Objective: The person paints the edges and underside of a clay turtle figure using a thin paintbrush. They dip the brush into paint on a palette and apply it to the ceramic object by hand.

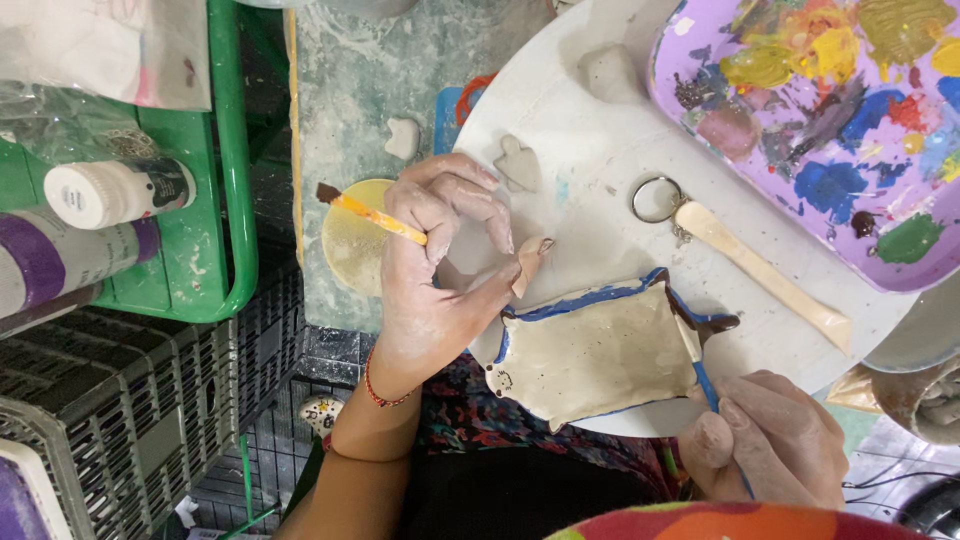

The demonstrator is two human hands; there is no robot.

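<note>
Left hand [435, 270], dusted with pale clay, grips an orange-handled brush [375, 214] whose brown tip points left over a round yellowish disc [350, 250]; its thumb presses the left edge of a small clay tray [600, 355]. Right hand [775, 440] is closed around a thin blue-handled brush [708, 390], the tip touching the tray's right rim, where brown paint shows at the corner. That tray, cream inside with a blue-painted rim, lies on a round white board [590, 160] at the near middle of the scene, just in front of the person's lap.

Further right on the board rests a flat wooden modelling tool [760, 270] with a metal ring [656, 199] at its far end. A small unpainted clay figure [518, 163] sits beyond the left hand, and another clay piece [403, 137] lies on the counter [370, 70] nearby. At far right is a purple palette tray [690, 75] smeared with many paint colours. On the left, a green tray [235, 180] holds paint bottles [115, 192], above a grey slatted crate [130, 400].
</note>
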